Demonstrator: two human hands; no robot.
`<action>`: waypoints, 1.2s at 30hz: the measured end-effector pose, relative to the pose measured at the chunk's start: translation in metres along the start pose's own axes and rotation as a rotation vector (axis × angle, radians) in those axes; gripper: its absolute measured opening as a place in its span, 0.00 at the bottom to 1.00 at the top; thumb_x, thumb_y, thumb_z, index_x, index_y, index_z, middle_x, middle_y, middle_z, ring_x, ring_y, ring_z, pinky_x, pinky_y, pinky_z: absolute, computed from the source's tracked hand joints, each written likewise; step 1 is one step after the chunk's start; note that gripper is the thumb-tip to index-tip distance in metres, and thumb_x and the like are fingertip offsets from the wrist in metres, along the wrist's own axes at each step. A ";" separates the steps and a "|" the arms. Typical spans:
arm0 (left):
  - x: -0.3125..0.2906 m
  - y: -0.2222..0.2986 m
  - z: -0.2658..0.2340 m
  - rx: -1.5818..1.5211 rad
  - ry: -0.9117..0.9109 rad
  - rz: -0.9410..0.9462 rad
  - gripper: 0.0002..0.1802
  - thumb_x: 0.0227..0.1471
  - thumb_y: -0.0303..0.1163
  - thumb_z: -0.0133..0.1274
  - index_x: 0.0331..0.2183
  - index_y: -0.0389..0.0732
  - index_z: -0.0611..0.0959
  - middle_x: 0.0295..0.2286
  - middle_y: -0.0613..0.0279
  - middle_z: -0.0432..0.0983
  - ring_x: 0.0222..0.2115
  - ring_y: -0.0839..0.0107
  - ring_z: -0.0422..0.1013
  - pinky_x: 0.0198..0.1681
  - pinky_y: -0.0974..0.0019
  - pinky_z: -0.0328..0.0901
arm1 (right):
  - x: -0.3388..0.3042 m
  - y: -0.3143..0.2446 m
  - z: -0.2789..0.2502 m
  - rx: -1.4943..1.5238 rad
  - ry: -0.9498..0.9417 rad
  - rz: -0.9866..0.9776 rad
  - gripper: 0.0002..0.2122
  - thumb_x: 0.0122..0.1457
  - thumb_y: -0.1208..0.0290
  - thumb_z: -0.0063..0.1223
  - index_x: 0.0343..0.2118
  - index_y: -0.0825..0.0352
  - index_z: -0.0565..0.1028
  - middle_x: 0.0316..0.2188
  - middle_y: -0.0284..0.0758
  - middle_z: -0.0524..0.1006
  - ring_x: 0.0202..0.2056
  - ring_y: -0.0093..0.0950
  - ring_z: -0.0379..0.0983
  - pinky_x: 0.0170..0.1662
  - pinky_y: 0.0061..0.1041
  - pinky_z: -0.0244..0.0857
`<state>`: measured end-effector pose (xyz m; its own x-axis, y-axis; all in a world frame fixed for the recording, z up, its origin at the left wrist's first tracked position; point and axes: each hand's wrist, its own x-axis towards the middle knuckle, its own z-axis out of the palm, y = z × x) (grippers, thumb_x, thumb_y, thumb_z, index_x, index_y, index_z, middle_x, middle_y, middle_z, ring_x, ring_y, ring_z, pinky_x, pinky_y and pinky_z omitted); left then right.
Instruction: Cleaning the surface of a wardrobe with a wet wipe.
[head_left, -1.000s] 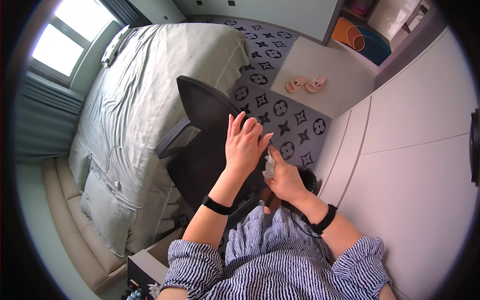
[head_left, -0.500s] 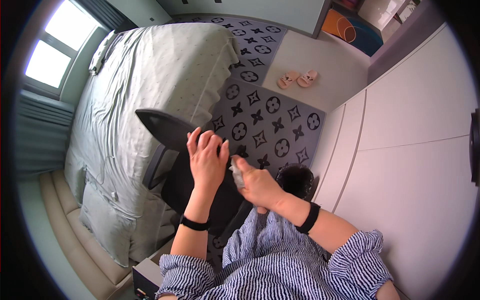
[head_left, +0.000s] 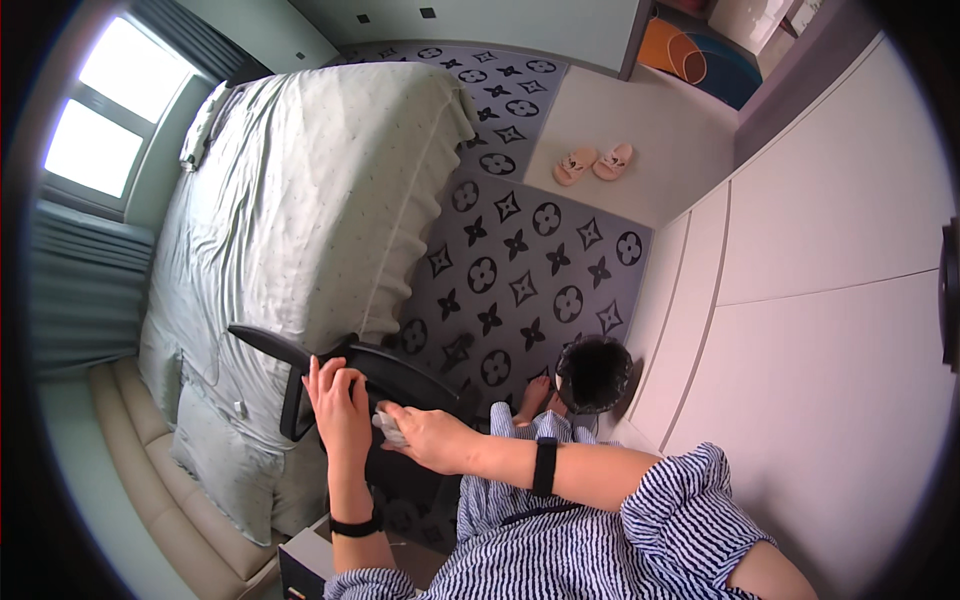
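A black chair (head_left: pixel 410 380) stands in front of me beside the bed, its dark parts spreading under both my hands. My left hand (head_left: pixel 343 410) grips the chair's upper edge with bent fingers; the fingertips are partly hidden. Close to its right, my right hand (head_left: pixel 432 440) is closed round a crumpled whitish cloth (head_left: pixel 388 428) held against the chair. Whether the cloth is fabric or paper is unclear.
A bed (head_left: pixel 310 180) with pale sheets fills the left side. A black-lined trash bin (head_left: pixel 594 375) stands by my bare feet, next to white cabinets (head_left: pixel 800 370). Pink slippers (head_left: pixel 595 164) lie beyond the patterned grey rug (head_left: pixel 520 250). A small cabinet (head_left: pixel 308 560) is at lower left.
Both hands have moved left and nearer to me, with the cloth still in the right one. The chair has turned and shifted the same way, uncovering the bin and my feet.
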<state>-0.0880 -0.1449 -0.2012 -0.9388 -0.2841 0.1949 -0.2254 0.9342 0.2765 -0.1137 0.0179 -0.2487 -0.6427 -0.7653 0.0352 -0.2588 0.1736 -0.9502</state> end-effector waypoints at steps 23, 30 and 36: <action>0.175 0.384 0.040 -0.679 -0.325 0.837 0.25 0.48 0.29 0.62 0.51 0.47 0.81 0.53 0.55 0.71 0.55 0.49 0.65 0.57 0.52 0.63 | -0.081 0.090 -0.304 -0.122 0.881 0.194 0.14 0.62 0.73 0.51 0.50 0.68 0.71 0.42 0.44 0.78 0.44 0.38 0.78 0.44 0.33 0.71; 0.278 0.435 0.082 -0.806 -0.823 1.042 0.29 0.48 0.25 0.59 0.54 0.46 0.79 0.50 0.54 0.75 0.51 0.52 0.71 0.54 0.55 0.66 | -0.056 0.033 -0.404 0.886 1.344 0.250 0.23 0.69 0.50 0.45 0.55 0.66 0.70 0.46 0.31 0.76 0.46 0.22 0.74 0.46 0.25 0.71; 0.315 0.478 0.119 -0.913 -0.700 1.054 0.25 0.45 0.25 0.61 0.48 0.46 0.85 0.34 0.54 0.82 0.34 0.55 0.79 0.38 0.60 0.72 | -0.036 0.048 -0.425 0.809 1.494 0.136 0.21 0.71 0.53 0.42 0.57 0.64 0.66 0.46 0.31 0.74 0.45 0.21 0.72 0.47 0.25 0.70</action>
<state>-0.5227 0.2382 -0.1196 -0.5535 0.7870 0.2727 0.5737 0.1229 0.8098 -0.4093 0.3174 -0.1635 -0.8162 0.5143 -0.2633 -0.0465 -0.5127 -0.8573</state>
